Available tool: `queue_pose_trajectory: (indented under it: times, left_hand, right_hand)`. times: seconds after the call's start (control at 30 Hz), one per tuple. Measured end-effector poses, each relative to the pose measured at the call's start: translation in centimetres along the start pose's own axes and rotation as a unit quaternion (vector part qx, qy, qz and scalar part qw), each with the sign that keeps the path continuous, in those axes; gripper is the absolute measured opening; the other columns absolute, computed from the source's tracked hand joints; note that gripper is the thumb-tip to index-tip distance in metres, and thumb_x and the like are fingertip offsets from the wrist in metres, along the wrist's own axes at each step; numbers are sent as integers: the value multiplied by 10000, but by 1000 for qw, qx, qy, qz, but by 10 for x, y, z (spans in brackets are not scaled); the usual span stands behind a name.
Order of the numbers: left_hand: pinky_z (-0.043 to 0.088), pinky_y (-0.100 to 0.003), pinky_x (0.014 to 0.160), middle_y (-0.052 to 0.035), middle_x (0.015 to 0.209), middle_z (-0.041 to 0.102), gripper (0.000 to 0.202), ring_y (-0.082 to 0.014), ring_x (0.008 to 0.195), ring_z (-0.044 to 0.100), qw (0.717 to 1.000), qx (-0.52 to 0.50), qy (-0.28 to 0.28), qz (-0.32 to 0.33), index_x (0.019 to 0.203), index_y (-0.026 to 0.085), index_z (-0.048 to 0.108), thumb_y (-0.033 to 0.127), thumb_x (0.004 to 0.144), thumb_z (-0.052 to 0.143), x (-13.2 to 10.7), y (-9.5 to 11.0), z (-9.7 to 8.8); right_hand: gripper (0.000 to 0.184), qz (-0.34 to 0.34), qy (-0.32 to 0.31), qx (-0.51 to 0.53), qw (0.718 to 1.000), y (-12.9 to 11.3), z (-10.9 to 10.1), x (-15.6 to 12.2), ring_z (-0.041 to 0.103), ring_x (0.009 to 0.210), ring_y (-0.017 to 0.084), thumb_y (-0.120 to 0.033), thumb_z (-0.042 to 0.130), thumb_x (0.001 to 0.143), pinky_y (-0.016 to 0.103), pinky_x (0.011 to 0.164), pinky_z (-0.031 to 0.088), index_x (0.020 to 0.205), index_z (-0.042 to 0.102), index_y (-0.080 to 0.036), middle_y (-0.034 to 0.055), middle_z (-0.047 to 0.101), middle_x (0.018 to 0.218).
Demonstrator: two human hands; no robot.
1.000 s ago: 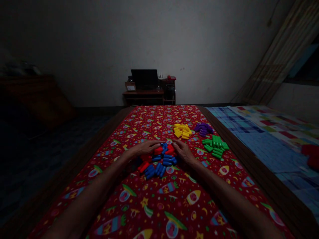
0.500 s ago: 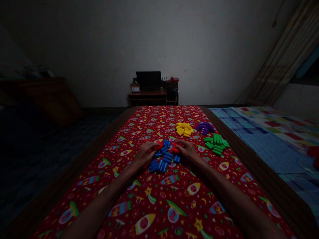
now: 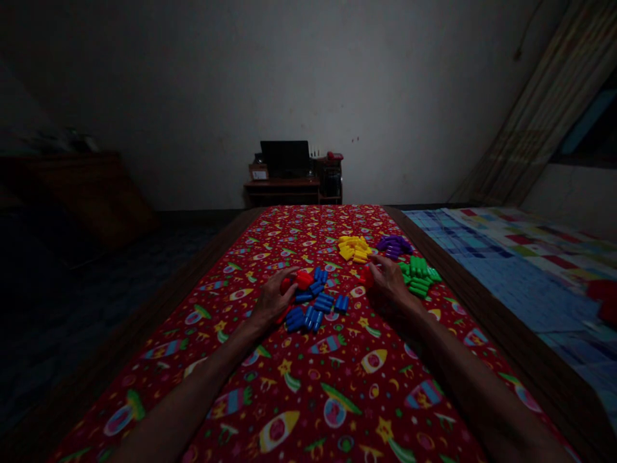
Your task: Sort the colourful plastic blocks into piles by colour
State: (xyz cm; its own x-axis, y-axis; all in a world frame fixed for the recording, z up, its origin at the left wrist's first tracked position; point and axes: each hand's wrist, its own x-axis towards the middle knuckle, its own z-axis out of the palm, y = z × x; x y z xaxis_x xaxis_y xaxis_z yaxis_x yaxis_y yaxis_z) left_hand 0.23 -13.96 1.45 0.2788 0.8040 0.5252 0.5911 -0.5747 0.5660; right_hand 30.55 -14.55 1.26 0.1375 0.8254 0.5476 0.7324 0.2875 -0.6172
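Note:
Small glossy plastic pieces, shaped like short joined tubes, lie in colour groups on the table. My left hand [image 3: 274,297] is at the left of the blue pieces [image 3: 324,302], fingers and thumb curled round a red piece. More red pieces [image 3: 304,280] show just past its fingertips and below its palm. Right of the blue group, my right hand [image 3: 390,281] pinches a red piece [image 3: 366,276], partly hidden by the fingers. Close beside that hand are the green pieces [image 3: 420,275]. Beyond it sit the yellow pieces [image 3: 354,248] and the purple pieces [image 3: 394,245].
A red cloth [image 3: 332,366] printed with rockets and stars covers the long table, whose brown edge [image 3: 463,302] shows on both sides. To the right lies a checked bedspread [image 3: 486,270]. A desk with a monitor [image 3: 284,158] stands against the far wall.
My right hand has moved right, away from the blue pieces towards the green ones, with a red piece in its fingers. My left hand has shifted slightly left, staying at the red pieces.

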Motion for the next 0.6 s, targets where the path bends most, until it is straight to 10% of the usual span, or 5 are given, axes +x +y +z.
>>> queue_pose_trajectory:
  times: [0.23, 0.6]
  left_hand:
    - [477, -385, 958, -26, 1079, 692, 382, -219, 1031, 640, 995, -96, -32, 6, 1206, 267, 578, 318, 828, 563, -4, 33, 5]
    - [526, -349, 846, -35, 978, 715, 376, -215, 928, 675, 987, -155, -25, -41, 1157, 236, 580, 354, 800, 600, -6, 39, 21]
  right_hand:
    - [320, -161, -187, 128, 961, -70, 16, -24, 654, 880, 189, -280, 527, 873, 293, 765, 493, 1151, 663, -199, 81, 711, 1049]
    - [400, -171, -236, 92, 952, -68, 20, -28, 607, 761, 158, -407, 578, 854, 244, 691, 443, 1187, 611, -188, 39, 689, 939]
